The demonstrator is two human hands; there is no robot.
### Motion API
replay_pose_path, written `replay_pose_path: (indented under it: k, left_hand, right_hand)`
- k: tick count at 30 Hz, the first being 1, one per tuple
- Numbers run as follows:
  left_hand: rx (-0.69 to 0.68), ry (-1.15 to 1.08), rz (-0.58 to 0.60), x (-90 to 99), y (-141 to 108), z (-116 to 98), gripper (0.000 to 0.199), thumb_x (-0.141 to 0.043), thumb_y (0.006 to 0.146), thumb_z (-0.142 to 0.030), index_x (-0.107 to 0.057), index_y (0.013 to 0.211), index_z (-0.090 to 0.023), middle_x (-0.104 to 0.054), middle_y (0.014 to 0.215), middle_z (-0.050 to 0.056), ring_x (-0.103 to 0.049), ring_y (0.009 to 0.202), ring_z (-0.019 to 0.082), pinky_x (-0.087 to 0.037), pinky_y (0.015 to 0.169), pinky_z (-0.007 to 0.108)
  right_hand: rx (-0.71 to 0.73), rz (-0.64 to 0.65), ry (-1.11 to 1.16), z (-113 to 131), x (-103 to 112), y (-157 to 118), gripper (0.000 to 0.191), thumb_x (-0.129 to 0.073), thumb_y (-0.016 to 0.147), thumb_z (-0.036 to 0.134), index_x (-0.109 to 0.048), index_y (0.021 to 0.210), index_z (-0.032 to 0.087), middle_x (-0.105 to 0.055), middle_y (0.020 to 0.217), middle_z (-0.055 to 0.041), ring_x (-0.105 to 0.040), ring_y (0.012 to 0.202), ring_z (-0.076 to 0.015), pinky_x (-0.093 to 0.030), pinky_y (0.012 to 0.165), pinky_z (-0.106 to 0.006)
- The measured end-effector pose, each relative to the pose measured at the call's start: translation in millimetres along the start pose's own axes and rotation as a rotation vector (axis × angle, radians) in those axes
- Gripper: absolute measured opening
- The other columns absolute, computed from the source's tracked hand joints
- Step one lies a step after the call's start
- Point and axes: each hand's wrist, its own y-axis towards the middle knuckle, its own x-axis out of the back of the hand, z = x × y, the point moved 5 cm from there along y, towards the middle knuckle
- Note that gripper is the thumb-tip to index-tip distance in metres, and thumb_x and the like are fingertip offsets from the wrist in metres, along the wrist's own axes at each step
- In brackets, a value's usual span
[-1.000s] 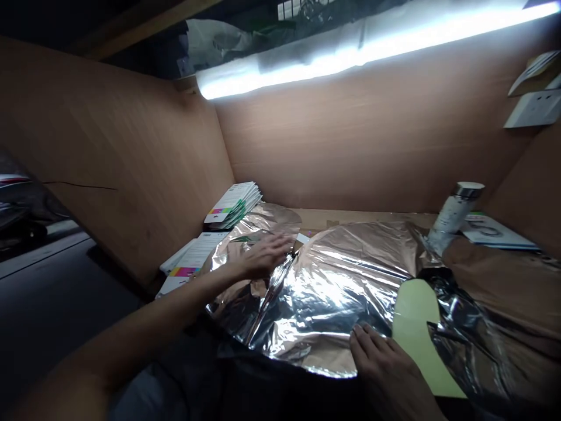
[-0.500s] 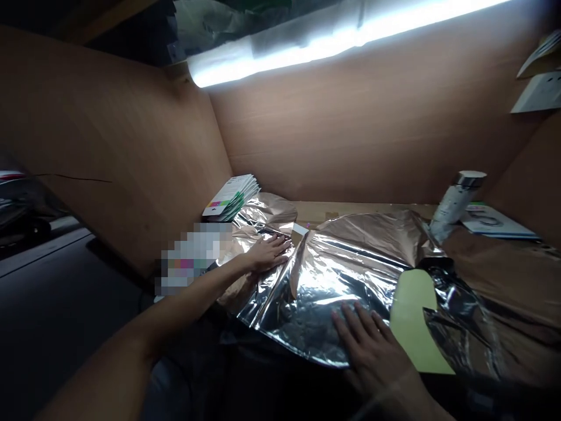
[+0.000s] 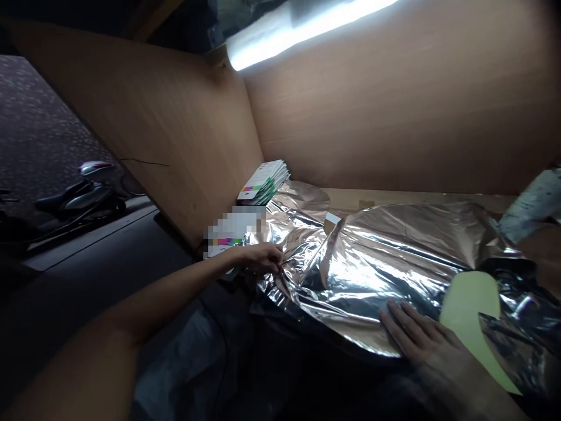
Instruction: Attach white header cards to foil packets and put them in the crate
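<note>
A large sheet of shiny silver foil film (image 3: 372, 263) is spread over the table and hangs past its front edge. My left hand (image 3: 263, 257) pinches a gathered fold of the film at its left part, and creases fan out from the fingers. Flat on the film near the front edge lies my right hand (image 3: 421, 333), fingers stretched out. Right beside it is a pale yellow piece with a rounded end (image 3: 471, 304), partly covered by a dark shiny flap. A small white-topped box (image 3: 332, 220) shows at the film's back edge.
Against the left wooden panel (image 3: 175, 128) stands a stack of printed cards (image 3: 265, 182), with a blurred-out patch in front. A whitish bottle (image 3: 532, 204) is at the far right. A lit tube lamp (image 3: 307, 29) hangs above. Motorbikes (image 3: 83, 193) are outside, left.
My left hand has gone from lying flat on the film to gripping and bunching it. The right hand stays flat on it. The view has turned left.
</note>
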Motion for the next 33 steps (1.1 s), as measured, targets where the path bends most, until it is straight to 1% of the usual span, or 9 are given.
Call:
replay_pose_path:
  k: [3, 6, 8, 12, 15, 19, 24, 27, 33]
  left_hand:
    - [-0.021, -0.014, 0.002, 7.8, 9.0, 4.9, 0.012, -0.068, 0.090, -0.027, -0.072, 0.085, -0.016, -0.062, 0.095, 0.002, -0.059, 0.084, 0.014, -0.044, 0.070, 0.021]
    - [-0.040, -0.004, 0.069, 18.2, 18.4, 9.2, 0.025, -0.068, 0.092, -0.036, -0.072, 0.080, -0.015, -0.063, 0.080, -0.001, -0.057, 0.071, 0.012, -0.043, 0.064, 0.021]
    - [-0.038, 0.011, 0.126, 24.1, 24.3, 11.8, 0.029, -0.068, 0.093, -0.041, -0.069, 0.082, -0.014, -0.062, 0.076, -0.002, -0.056, 0.066, 0.011, -0.046, 0.061, 0.023]
    - [-0.011, 0.062, 0.205, 30.3, 30.0, 11.2, 0.028, -0.065, 0.099, -0.041, -0.066, 0.100, -0.013, -0.066, 0.089, 0.001, -0.063, 0.071, 0.014, -0.056, 0.064, 0.028]
    - [0.000, 0.101, 0.192, 35.3, 26.8, 0.8, 0.029, -0.064, 0.099, -0.042, -0.067, 0.100, -0.013, -0.066, 0.088, 0.000, -0.063, 0.070, 0.013, -0.056, 0.063, 0.028]
    - [-0.007, 0.155, 0.055, 50.0, 5.0, -26.8, 0.030, -0.068, 0.094, -0.043, -0.070, 0.084, -0.015, -0.066, 0.073, -0.002, -0.058, 0.063, 0.013, -0.047, 0.061, 0.025]
    - [-0.013, 0.286, -0.185, 53.8, -59.5, -58.7, 0.022, -0.071, 0.090, -0.035, -0.075, 0.107, -0.021, -0.075, 0.101, 0.004, -0.066, 0.089, 0.019, -0.046, 0.078, 0.025]
    - [0.047, 0.492, -0.314, 44.9, -91.8, -61.2, 0.011, -0.067, 0.089, -0.021, -0.077, 0.094, -0.021, -0.074, 0.095, 0.008, -0.066, 0.091, 0.023, -0.046, 0.079, 0.029]
    - [0.005, 0.530, -0.326, 46.3, -97.8, -59.0, 0.021, -0.059, 0.087, -0.008, -0.075, 0.080, -0.020, -0.073, 0.086, 0.008, -0.066, 0.087, 0.022, -0.046, 0.080, 0.029]
  right_hand:
    - [-0.001, 0.007, 0.029, -6.2, 6.3, 2.3, 0.084, -0.068, 0.084, 0.057, -0.040, 0.158, 0.028, -0.045, 0.159, -0.0111, -0.049, 0.139, -0.0413, -0.045, 0.101, -0.054]
    - [-0.056, -0.009, 0.049, -1.0, 30.9, 25.2, 0.054, -0.057, 0.096, 0.059, -0.060, 0.141, 0.030, -0.067, 0.138, -0.0106, -0.065, 0.119, -0.0369, -0.049, 0.092, -0.049]
    - [-0.101, -0.009, 0.089, 14.5, 54.4, 55.4, 0.043, -0.052, 0.101, 0.053, -0.064, 0.134, 0.028, -0.074, 0.121, -0.0099, -0.070, 0.104, -0.0322, -0.049, 0.088, -0.046]
    - [-0.095, 0.042, 0.208, 69.6, 88.3, 139.7, 0.046, -0.060, 0.097, 0.059, -0.069, 0.115, 0.019, -0.074, 0.101, -0.0118, -0.068, 0.089, -0.0286, -0.050, 0.078, -0.040]
    - [-0.063, 0.088, 0.260, 100.8, 85.5, 204.9, 0.042, -0.060, 0.098, 0.054, -0.069, 0.106, 0.014, -0.073, 0.099, -0.0154, -0.066, 0.093, -0.0290, -0.048, 0.077, -0.036]
    - [0.053, 0.205, 0.383, 109.1, 57.6, 264.1, 0.016, -0.057, 0.097, 0.019, -0.070, 0.096, 0.012, -0.071, 0.088, -0.0129, -0.062, 0.075, -0.0191, -0.041, 0.066, -0.028]
    - [0.142, 0.128, 0.532, 89.2, 44.4, 279.4, 0.020, -0.056, 0.091, 0.012, -0.064, 0.073, 0.015, -0.063, 0.073, -0.0029, -0.050, 0.064, -0.0117, -0.032, 0.062, -0.026]
    - [0.087, 0.058, 0.612, 76.1, 40.7, 276.9, 0.024, -0.060, 0.088, 0.013, -0.055, 0.064, 0.016, -0.052, 0.063, 0.0018, -0.042, 0.060, -0.0106, -0.027, 0.060, -0.026]
    - [0.029, 0.032, 0.764, 71.1, 29.2, 279.5, 0.046, -0.061, 0.092, 0.035, -0.034, 0.058, 0.021, -0.032, 0.057, 0.0067, -0.030, 0.055, -0.0100, -0.021, 0.054, -0.026]
